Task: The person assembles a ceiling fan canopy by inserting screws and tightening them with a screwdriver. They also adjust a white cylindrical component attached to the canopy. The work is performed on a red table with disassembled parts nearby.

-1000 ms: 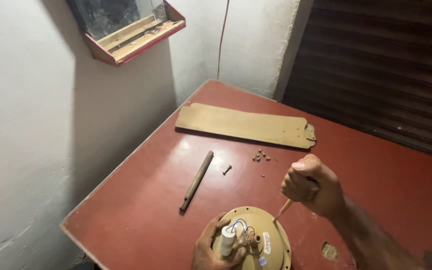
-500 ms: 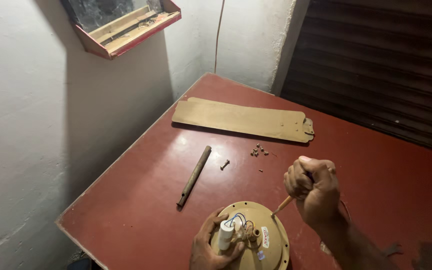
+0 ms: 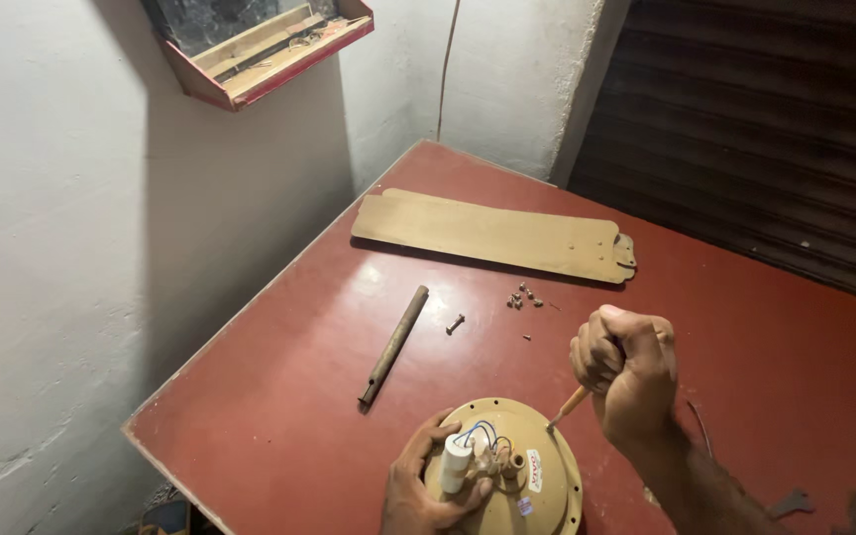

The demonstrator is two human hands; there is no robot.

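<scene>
Tan fan motor housing at near edge of red surface, pinned by left hand. Right hand, fisted on screwdriver, now closer in, tip at rim. Housing unmoved; screws loose beside blade.

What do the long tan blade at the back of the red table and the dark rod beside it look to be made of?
The long tan blade looks like painted sheet metal: thin, flat, matte, with small holes and a metal bracket at one end, though plywood cannot be ruled out. The dark rod seems a dull brownish metal tube, possibly rusted. The red table has a smooth, faintly glossy top, likely laminate or paint.
</scene>
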